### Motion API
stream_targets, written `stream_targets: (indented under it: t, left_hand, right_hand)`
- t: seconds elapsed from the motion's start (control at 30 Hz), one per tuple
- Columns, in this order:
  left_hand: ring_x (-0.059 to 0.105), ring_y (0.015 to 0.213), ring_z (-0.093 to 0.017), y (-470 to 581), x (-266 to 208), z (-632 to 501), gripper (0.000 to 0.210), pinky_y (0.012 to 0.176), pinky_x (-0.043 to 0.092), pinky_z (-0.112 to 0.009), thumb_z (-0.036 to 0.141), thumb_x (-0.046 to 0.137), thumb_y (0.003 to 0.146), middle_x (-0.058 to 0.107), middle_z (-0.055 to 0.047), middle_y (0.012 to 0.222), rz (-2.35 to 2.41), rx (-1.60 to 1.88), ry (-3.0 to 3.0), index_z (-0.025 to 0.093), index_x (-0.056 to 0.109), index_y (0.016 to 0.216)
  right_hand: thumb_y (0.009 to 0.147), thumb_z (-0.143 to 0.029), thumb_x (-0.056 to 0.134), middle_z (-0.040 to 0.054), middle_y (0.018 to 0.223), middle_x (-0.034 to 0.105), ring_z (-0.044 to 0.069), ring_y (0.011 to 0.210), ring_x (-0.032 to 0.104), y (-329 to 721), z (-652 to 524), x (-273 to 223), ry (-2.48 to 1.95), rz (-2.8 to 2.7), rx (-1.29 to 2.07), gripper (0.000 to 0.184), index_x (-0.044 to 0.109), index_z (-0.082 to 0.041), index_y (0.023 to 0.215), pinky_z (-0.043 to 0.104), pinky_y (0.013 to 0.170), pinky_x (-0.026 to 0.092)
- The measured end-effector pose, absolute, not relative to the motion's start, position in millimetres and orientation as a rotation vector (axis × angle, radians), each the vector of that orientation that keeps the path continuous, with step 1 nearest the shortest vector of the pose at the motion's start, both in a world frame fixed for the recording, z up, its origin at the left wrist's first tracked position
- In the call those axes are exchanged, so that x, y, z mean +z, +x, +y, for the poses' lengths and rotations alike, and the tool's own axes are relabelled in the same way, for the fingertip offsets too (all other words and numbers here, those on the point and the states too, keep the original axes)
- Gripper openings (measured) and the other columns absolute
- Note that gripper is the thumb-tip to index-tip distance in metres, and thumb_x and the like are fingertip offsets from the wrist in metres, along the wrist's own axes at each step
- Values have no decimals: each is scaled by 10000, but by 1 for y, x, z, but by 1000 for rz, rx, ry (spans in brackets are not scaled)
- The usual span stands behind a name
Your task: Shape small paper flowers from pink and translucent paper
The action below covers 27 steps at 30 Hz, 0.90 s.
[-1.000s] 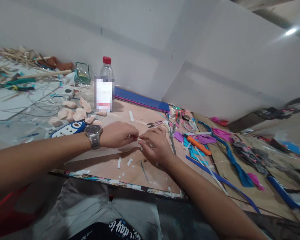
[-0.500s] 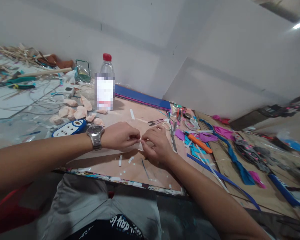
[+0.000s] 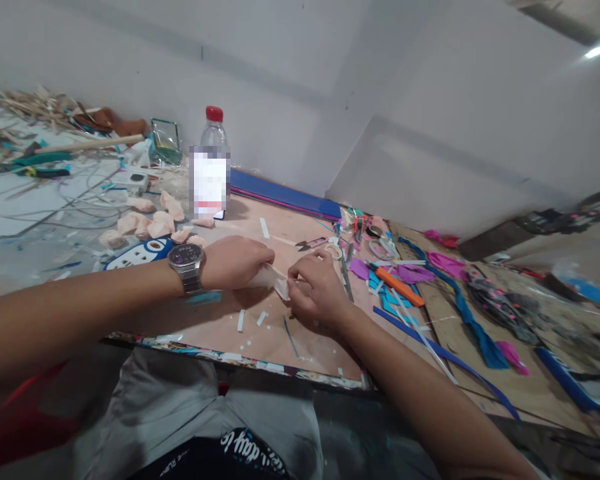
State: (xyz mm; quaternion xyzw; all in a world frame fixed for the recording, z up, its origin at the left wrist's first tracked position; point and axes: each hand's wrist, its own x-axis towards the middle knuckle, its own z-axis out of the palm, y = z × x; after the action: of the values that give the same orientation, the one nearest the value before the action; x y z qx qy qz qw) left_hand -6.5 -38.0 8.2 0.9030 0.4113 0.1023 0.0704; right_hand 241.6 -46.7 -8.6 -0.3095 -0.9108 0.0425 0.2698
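Note:
A pale, thin strip (image 3: 281, 288), paper or fabric, spans the small gap between my hands over the table. My left hand (image 3: 235, 261), a watch (image 3: 186, 259) on its wrist, is closed on the strip's left part, which runs back beneath the fingers. With thumb and fingers pinched together, my right hand (image 3: 319, 287) grips the other end. Part of the strip is hidden by both hands. Just beyond the right hand lie small thread snips (image 3: 312, 244) and a roll of tape (image 3: 334, 251). White scraps (image 3: 241, 321) lie on the tabletop nearer me.
A red-capped bottle (image 3: 214, 133) stands behind my left hand, near peach-coloured lumps (image 3: 161, 225) and a blue-and-white power strip (image 3: 139, 255). To the right are an orange cutter (image 3: 400, 287) and a blue band (image 3: 430, 345). A wall (image 3: 280, 87) rises behind the table.
My left hand has shifted slightly left and up, away from the right hand. The pale strip now shows between them. The right hand has hardly moved.

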Motion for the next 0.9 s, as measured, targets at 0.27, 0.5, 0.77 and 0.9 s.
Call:
stream_targets:
  t: [0.27, 0.5, 0.77, 0.9]
  left_hand:
    - [656, 831, -233, -3, 15, -46, 238, 687, 356, -330, 223, 491, 906, 764, -84, 943, 1066, 373, 2606, 188, 711, 990]
    - [565, 718, -200, -2, 22, -50, 238, 637, 272, -327, 243, 450, 943, 718, -62, 840, 1136, 252, 2494, 193, 681, 971]
    - [514, 684, -174, -2, 20, -49, 305, 646, 293, -316, 313, 408, 1022, 650, -39, 760, 994, 358, 2445, 181, 624, 852]
    - [524, 690, -161, -1, 18, -47, 255, 657, 308, -301, 280, 442, 995, 654, -29, 767, 986, 385, 2427, 175, 629, 856]
  right_hand:
    - [953, -243, 549, 5, 816, 702, 197, 786, 586, 242, -49, -9, -754, -2478, 174, 78, 595, -227, 892, 452, 973, 326]
    - [933, -218, 548, 7, 814, 686, 198, 783, 591, 241, -49, -7, -725, -2480, 154, 48, 580, -225, 899, 445, 955, 345]
    - [938, -218, 550, 5, 816, 668, 193, 783, 586, 239, -52, -7, -725, -2478, 182, 42, 582, -224, 911, 451, 966, 348]
    - [961, -237, 556, 14, 833, 698, 196, 791, 599, 239, -53, -6, -731, -2480, 179, 67, 606, -220, 918, 452, 963, 340]
